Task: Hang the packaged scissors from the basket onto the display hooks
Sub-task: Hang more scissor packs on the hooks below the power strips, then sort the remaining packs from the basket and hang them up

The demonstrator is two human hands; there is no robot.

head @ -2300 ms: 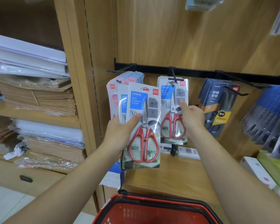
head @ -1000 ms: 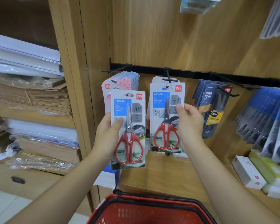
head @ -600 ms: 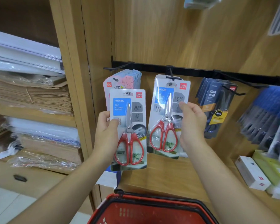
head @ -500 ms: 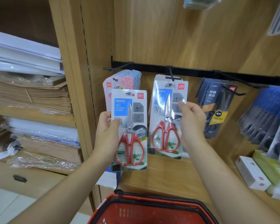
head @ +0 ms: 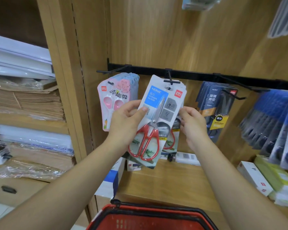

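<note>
The left hand [head: 125, 123] is pinching a tilted pack of red-handled scissors [head: 156, 120], blue-labelled, its top at the middle hook [head: 170, 81]; the right hand [head: 193, 125] is pinching its right edge; moments ago the pack was sitting lower, left of the hook.

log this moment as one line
step: hanging pack | left hand: holds pack, tilted | right hand: at its right edge, grip unclear | hook: pack top at tip, not seen threaded

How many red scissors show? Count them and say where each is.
2. One is in the front pack, gripped by the left hand, its top at the middle hook. One peeks from the rear pack by the right hand. More may hide behind.
</note>
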